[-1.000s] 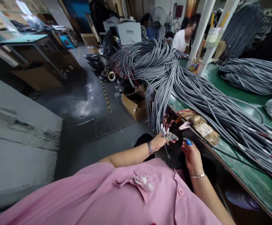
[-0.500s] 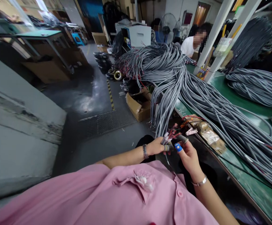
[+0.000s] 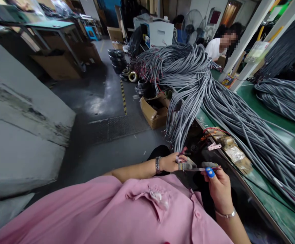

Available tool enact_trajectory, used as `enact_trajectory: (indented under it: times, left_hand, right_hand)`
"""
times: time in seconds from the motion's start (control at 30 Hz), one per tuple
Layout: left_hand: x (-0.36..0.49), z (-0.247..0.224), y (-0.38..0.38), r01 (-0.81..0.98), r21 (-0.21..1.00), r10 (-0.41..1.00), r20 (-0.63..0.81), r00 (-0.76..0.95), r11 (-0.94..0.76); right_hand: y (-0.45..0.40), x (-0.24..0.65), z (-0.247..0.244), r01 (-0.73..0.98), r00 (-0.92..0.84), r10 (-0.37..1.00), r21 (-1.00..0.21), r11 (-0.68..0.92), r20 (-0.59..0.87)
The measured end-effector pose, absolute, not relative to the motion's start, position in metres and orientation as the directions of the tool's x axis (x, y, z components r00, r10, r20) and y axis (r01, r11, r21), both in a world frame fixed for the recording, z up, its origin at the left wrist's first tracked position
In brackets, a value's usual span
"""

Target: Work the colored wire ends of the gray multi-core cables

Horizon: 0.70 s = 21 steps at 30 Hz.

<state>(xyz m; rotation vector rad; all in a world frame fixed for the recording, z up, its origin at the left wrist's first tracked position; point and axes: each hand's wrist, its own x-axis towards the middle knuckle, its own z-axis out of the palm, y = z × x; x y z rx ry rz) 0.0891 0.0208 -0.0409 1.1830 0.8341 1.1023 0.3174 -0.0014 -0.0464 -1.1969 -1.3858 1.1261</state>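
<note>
My left hand (image 3: 172, 162) is closed around several grey cable ends, whose reddish stripped wires (image 3: 184, 151) stick up above the fingers. One grey cable (image 3: 200, 169) runs across the gap between my hands. Its wire end is pinched between thumb and forefinger of my right hand (image 3: 220, 185). A blue cover (image 3: 209, 172) sits on the right thumb, and grey finger covers are on fingers of both hands. Beyond the left hand, a hank of grey cables (image 3: 181, 117) hangs down over the bench edge.
Long grey cables (image 3: 241, 118) lie along the green bench (image 3: 271, 193) on my right. A pink clip (image 3: 214, 146) and a taped block (image 3: 235, 154) are at its edge. An open cardboard box (image 3: 153, 117) stands on the floor. Another person (image 3: 214, 49) is behind the cables.
My right hand has moved right and away from the left hand, and one cable now stretches between them. The whole view has shifted slightly.
</note>
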Motion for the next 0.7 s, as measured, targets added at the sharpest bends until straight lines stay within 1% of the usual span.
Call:
enact_trajectory:
  times: [0.1,0.13,0.27,0.33,0.4,0.53,0.63,0.7]
  left_hand:
    - [0.072,-0.042,0.021,-0.239,0.969,0.9,0.054,0.432,0.057]
    - [0.066,-0.045,0.021,-0.255,0.965,0.906,0.049,0.42,0.066]
    - [0.042,-0.055,0.026,-0.327,0.944,0.977,0.023,0.212,0.049]
    - [0.036,-0.056,0.028,-0.362,0.932,0.989,0.029,0.144,0.025]
    - [0.033,-0.054,0.03,-0.402,0.915,0.993,0.05,0.107,-0.003]
    - [0.033,-0.05,0.032,-0.43,0.903,0.993,0.06,0.101,-0.011]
    - [0.04,-0.045,0.031,-0.42,0.906,0.985,0.023,0.171,0.052]
    - [0.05,-0.04,0.03,-0.403,0.912,0.971,0.024,0.239,0.077]
  right_hand:
    - [-0.003,0.338,-0.043,0.113,-0.079,0.991,-0.987,0.113,0.104]
    - [-0.003,0.344,-0.04,0.128,-0.119,0.987,-0.984,0.125,0.109]
    - [0.001,0.357,-0.028,0.255,-0.355,0.928,-0.944,0.212,0.112]
    - [0.004,0.357,-0.023,0.296,-0.438,0.892,-0.918,0.263,0.114]
    - [0.007,0.353,-0.019,0.296,-0.489,0.863,-0.907,0.3,0.126]
    - [0.007,0.345,-0.017,0.245,-0.532,0.833,-0.916,0.319,0.148]
    - [0.006,0.337,-0.018,0.211,-0.524,0.839,-0.931,0.296,0.148]
    - [0.006,0.329,-0.018,0.185,-0.488,0.861,-0.948,0.26,0.141]
